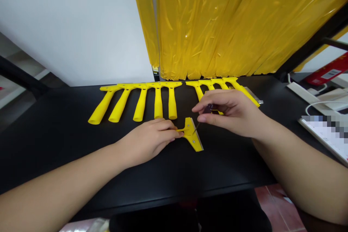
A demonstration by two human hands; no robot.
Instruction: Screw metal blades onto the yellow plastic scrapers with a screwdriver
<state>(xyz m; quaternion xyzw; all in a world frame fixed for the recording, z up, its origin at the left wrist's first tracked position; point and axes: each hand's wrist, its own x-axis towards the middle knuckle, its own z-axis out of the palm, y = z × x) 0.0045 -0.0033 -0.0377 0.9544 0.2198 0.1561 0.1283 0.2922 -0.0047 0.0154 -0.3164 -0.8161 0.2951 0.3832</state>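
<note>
From afar I have the left hand (152, 137) clamped on the scraper (190, 134), on or just above the black table (163, 185); the right hand (231, 112) pinches a screwdriver (208, 108), aimed between 2 screws (193, 141); a twisting scraper, I judge, could make it skid onto the blade (198, 137).

Soft, moderate indoor light leaves glints on the yellow plastic sheeting (217, 25), a faint sheen on the black table (168, 177) and shade inside the curled right hand (232, 110). Wide-angle distortion stretches the left forearm (70, 183); coarse pixelation (330, 134) hides a patch at right.
</note>
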